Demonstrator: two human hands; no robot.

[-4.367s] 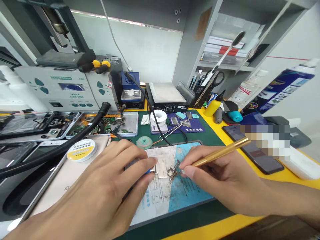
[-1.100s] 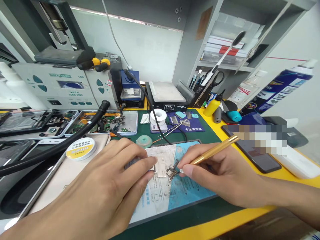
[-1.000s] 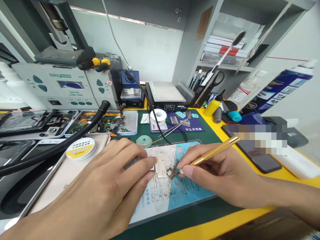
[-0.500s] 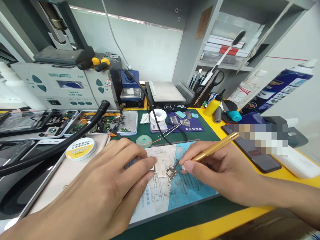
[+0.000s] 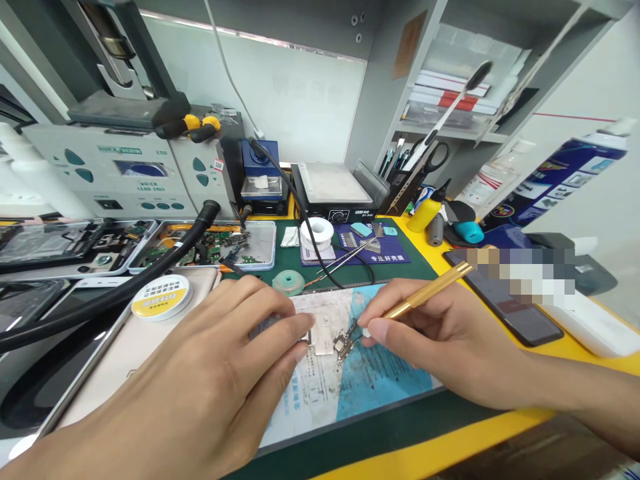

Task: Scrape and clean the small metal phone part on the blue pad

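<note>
Left hand (image 5: 215,373) pins metal plate (image 5: 323,337) (fingers curled); right hand (image 5: 440,340) pinches brass tool (image 5: 430,291).

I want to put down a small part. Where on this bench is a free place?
Free: green mat along the near edge, below the blue work pad, and the yellow edge. Crowded: between left hand and right hand around the small board, and the back by the solder spool and tweezers.

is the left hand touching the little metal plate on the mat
Touching. In the head view, the left hand has its thumb and forefinger tips pinched on the left edge of the small metal plate, with no gap showing, pressing it against the work mat.
</note>
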